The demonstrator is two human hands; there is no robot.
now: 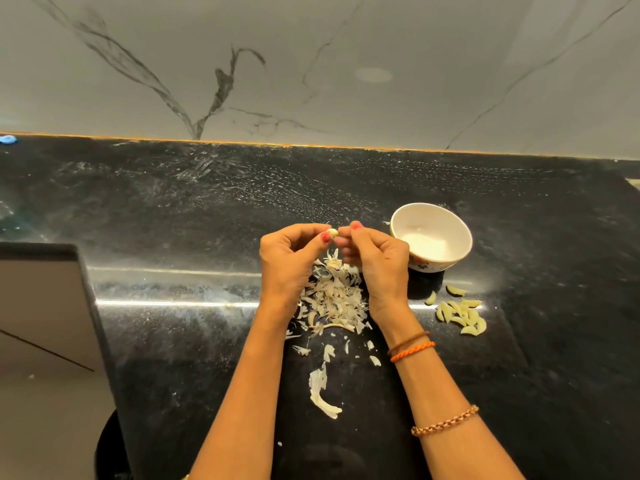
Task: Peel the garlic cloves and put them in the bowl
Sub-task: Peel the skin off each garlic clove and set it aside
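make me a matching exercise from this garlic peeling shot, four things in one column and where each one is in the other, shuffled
Things:
1. garlic clove
2. bowl
3. garlic skins
4. peeled cloves

Places:
A. heaped on the counter under the hands
B. pinched between the left hand and the right hand
C. lying on the counter, nearer than the bowl
D. standing right of the hands, apparently empty

Pairs: 1-B, 2-D, 3-A, 4-C
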